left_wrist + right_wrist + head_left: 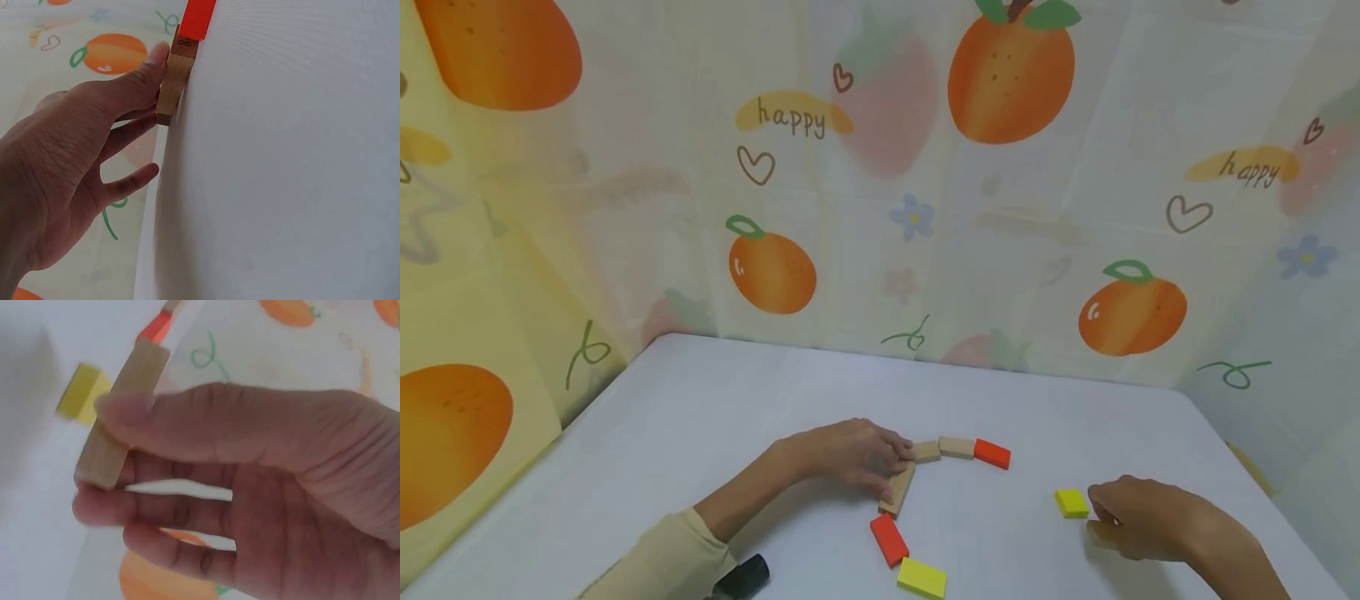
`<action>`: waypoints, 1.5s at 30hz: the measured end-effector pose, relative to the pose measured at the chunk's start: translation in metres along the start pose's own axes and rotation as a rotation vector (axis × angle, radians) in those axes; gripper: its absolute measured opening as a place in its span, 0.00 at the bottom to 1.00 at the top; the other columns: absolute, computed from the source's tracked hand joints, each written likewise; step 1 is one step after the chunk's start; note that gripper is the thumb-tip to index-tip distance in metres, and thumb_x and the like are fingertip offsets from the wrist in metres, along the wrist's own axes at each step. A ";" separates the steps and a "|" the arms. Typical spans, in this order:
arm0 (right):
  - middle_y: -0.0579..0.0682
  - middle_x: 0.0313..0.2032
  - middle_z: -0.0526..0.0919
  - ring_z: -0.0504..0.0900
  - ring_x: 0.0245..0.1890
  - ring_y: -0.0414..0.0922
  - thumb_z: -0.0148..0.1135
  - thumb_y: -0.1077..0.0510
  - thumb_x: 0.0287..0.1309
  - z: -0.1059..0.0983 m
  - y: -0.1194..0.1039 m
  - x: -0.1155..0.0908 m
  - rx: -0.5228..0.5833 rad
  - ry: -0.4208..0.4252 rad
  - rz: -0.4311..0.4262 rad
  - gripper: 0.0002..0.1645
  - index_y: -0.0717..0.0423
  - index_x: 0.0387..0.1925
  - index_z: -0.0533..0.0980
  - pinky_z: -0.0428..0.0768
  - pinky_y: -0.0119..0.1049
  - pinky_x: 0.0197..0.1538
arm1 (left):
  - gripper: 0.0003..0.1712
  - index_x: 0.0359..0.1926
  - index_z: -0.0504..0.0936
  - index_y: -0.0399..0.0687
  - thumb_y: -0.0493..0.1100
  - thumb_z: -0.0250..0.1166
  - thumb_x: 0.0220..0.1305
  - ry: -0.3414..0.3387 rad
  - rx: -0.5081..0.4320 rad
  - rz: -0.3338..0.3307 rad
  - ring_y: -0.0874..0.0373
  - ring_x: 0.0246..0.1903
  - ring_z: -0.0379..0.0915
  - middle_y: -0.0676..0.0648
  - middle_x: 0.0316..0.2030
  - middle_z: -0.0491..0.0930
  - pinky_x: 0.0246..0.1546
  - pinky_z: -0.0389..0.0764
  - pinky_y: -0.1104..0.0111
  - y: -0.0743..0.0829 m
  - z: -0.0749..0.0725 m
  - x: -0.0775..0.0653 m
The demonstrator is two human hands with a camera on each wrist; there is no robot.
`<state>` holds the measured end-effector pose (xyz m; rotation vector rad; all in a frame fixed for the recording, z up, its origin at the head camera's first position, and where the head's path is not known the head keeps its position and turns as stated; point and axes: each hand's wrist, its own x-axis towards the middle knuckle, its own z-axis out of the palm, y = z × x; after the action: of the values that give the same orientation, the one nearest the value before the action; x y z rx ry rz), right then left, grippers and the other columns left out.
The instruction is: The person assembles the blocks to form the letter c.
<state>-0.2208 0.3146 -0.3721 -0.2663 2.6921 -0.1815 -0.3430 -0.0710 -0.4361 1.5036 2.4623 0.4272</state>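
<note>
My left hand [853,454] pinches a plain wooden block [898,490] lying flat in a curved row of blocks. In the left wrist view the thumb lies against that wooden block [173,84], with a marked wooden face and a red block [199,19] beyond. My right hand [1150,518] grips another wooden block [103,456] between thumb and fingers, above the table at the right. Just left of this hand a yellow block [1072,503] lies alone. The head view mostly hides the right hand's block.
The row also has two wooden blocks [957,447], a red block [992,453] at its far right, and a red block [889,540] and yellow block [921,577] at its near end. A black object [745,577] sits by the left sleeve. A fruit-printed curtain [865,250] backs the white table [760,383].
</note>
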 end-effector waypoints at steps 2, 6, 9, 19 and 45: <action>0.43 0.25 0.72 0.69 0.26 0.40 0.68 0.54 0.66 -0.002 -0.008 0.000 0.008 -0.011 -0.015 0.15 0.46 0.28 0.70 0.64 0.31 0.31 | 0.26 0.60 0.87 0.53 0.57 0.74 0.64 0.001 0.001 0.000 0.64 0.71 0.74 0.56 0.67 0.81 0.68 0.78 0.69 0.000 0.000 0.000; 0.42 0.24 0.73 0.69 0.25 0.38 0.68 0.54 0.67 -0.005 -0.022 0.001 0.028 -0.024 -0.072 0.12 0.45 0.29 0.73 0.65 0.30 0.30 | 0.26 0.61 0.87 0.53 0.57 0.73 0.65 0.003 0.003 -0.001 0.63 0.71 0.74 0.55 0.68 0.80 0.68 0.77 0.69 0.000 0.000 0.000; 0.41 0.22 0.73 0.69 0.23 0.36 0.67 0.54 0.68 -0.008 -0.030 0.002 0.054 -0.046 -0.128 0.10 0.42 0.30 0.75 0.66 0.30 0.29 | 0.27 0.61 0.86 0.53 0.56 0.74 0.65 0.007 0.000 0.002 0.63 0.71 0.74 0.55 0.67 0.80 0.68 0.77 0.70 0.000 0.000 -0.001; 0.35 0.25 0.72 0.70 0.29 0.32 0.76 0.59 0.58 -0.004 -0.060 0.011 0.009 -0.066 -0.256 0.18 0.35 0.32 0.73 0.71 0.28 0.34 | 0.26 0.60 0.87 0.53 0.57 0.74 0.65 0.005 0.029 -0.008 0.63 0.71 0.74 0.55 0.67 0.81 0.67 0.78 0.71 0.001 -0.002 -0.001; 0.30 0.30 0.75 0.70 0.33 0.30 0.80 0.53 0.56 0.028 -0.135 0.038 -0.237 -0.201 -0.441 0.16 0.35 0.43 0.82 0.78 0.25 0.44 | 0.26 0.60 0.87 0.54 0.58 0.73 0.65 0.012 0.022 0.004 0.63 0.71 0.74 0.56 0.67 0.81 0.67 0.78 0.71 -0.001 0.001 0.001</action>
<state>-0.2215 0.1726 -0.3899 -0.9000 2.4189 0.0368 -0.3439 -0.0704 -0.4370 1.5184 2.4817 0.4127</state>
